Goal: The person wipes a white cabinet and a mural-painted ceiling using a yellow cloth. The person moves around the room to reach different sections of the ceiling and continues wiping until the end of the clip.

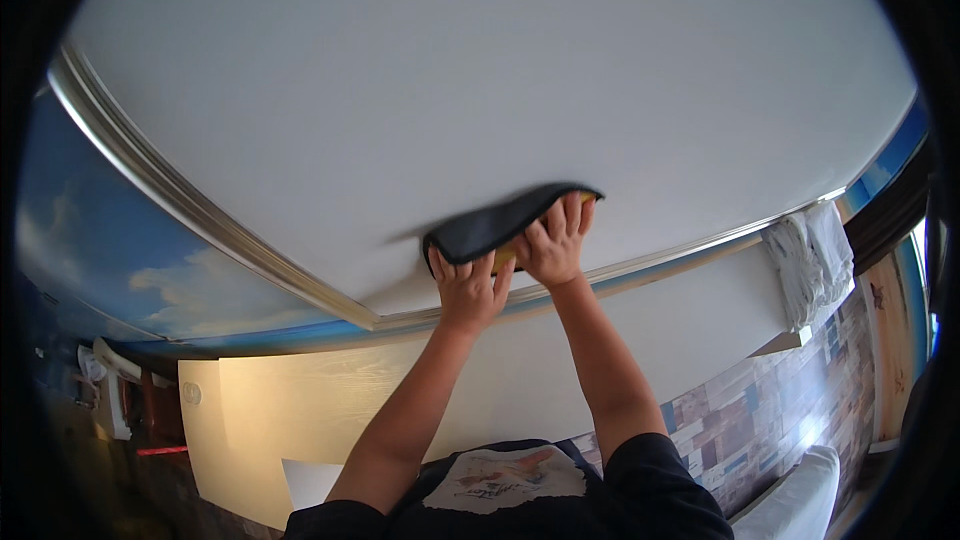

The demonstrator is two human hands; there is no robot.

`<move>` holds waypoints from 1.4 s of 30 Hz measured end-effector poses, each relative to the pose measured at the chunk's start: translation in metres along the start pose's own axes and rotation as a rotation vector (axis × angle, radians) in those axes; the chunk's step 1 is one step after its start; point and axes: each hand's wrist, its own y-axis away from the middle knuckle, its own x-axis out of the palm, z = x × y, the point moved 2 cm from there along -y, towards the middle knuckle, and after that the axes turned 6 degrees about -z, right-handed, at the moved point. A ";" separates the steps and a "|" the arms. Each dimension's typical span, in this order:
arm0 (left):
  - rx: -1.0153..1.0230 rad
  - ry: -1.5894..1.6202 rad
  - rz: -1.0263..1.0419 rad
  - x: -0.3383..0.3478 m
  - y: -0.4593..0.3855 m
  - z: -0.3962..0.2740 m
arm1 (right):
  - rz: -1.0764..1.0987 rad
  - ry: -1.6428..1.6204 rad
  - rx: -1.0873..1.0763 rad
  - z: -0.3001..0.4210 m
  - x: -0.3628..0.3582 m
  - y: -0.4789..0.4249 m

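A dark grey cloth with a yellow underside lies against the lower part of a large white panel. My left hand presses on the cloth's left end, its fingertips at the folded edge. At the cloth's right end, my right hand has its fingers spread over the yellow side. Between the hands the cloth bulges into a loose fold. A silvery metal frame borders the panel, and its lower-left corner is just left of my left hand.
Below the panel runs a long pale cabinet top, with folded white cloth at its right end. A sky-and-sea mural covers the wall. A white-covered piece of furniture stands on the patterned floor at lower right.
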 end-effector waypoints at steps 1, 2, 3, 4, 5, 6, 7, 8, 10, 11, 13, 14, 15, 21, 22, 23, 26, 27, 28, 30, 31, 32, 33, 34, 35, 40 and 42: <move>-0.025 -0.026 0.051 0.006 0.017 -0.005 | 0.046 -0.012 0.005 -0.003 -0.001 0.022; -0.037 -0.042 0.072 0.015 0.036 -0.007 | 0.110 -0.054 0.027 -0.002 -0.003 0.040; -0.049 -0.051 0.092 0.021 0.054 -0.009 | 0.149 -0.065 0.039 -0.002 -0.005 0.055; -0.063 -0.054 0.143 0.023 0.065 -0.014 | 0.206 -0.087 0.040 -0.003 -0.010 0.066; -0.074 -0.056 0.170 0.026 0.075 -0.018 | 0.262 -0.108 0.042 -0.004 -0.015 0.076; -0.087 -0.053 0.196 0.028 0.083 -0.024 | 0.284 -0.139 0.040 -0.007 -0.020 0.085; -0.098 -0.049 0.222 0.031 0.091 -0.029 | 0.350 -0.134 0.039 -0.009 -0.026 0.094; -0.107 -0.055 0.254 0.034 0.099 -0.033 | 0.400 -0.143 0.055 -0.011 -0.031 0.103; -0.126 -0.030 0.302 0.039 0.109 -0.042 | 0.473 -0.172 0.090 -0.013 -0.038 0.121; -0.136 -0.018 0.327 0.040 0.116 -0.047 | 0.501 -0.192 0.114 -0.013 -0.044 0.131; -0.140 0.016 0.382 0.042 0.125 -0.057 | 0.505 -0.196 0.166 -0.017 -0.049 0.149; -0.136 0.036 0.393 0.043 0.125 -0.065 | 0.485 -0.174 0.199 -0.021 -0.053 0.159; -0.131 0.055 0.394 0.046 0.120 -0.071 | 0.459 -0.152 0.226 -0.026 -0.053 0.168; -0.075 0.092 0.233 0.054 0.045 -0.091 | 0.376 -0.086 0.335 -0.051 -0.042 0.127; -0.056 0.104 0.179 0.053 0.027 -0.094 | 0.356 -0.098 0.345 -0.057 -0.041 0.106; -0.038 0.113 0.125 0.051 0.008 -0.096 | 0.258 -0.116 0.283 -0.065 -0.036 0.089; -0.015 0.054 -0.001 0.040 -0.056 -0.104 | 0.132 -0.091 0.236 -0.082 -0.029 0.014; 0.000 0.009 -0.038 0.034 -0.077 -0.107 | 0.089 -0.067 0.208 -0.088 -0.028 -0.009; 0.008 -0.010 -0.086 0.028 -0.098 -0.107 | 0.066 -0.046 0.185 -0.092 -0.029 -0.034; 0.010 -0.051 -0.156 0.011 -0.139 -0.112 | 0.005 -0.031 0.149 -0.093 -0.042 -0.088; 0.008 -0.073 -0.151 -0.001 -0.158 -0.114 | -0.043 -0.041 0.129 -0.093 -0.045 -0.110; -0.005 -0.054 -0.181 -0.010 -0.173 -0.115 | -0.067 -0.059 0.123 -0.091 -0.049 -0.130; -0.019 -0.030 -0.213 -0.016 -0.186 -0.116 | -0.089 -0.071 0.116 -0.091 -0.053 -0.149; -0.023 -0.021 -0.239 -0.020 -0.194 -0.116 | -0.124 -0.073 0.145 -0.090 -0.054 -0.162; -0.026 -0.018 -0.250 -0.020 -0.196 -0.116 | -0.131 -0.064 0.140 -0.088 -0.056 -0.172; -0.017 -0.024 -0.224 -0.012 -0.175 -0.108 | -0.124 -0.077 0.114 -0.087 -0.048 -0.148; -0.025 -0.010 -0.128 -0.008 -0.155 -0.098 | -0.074 -0.075 0.108 -0.081 -0.046 -0.130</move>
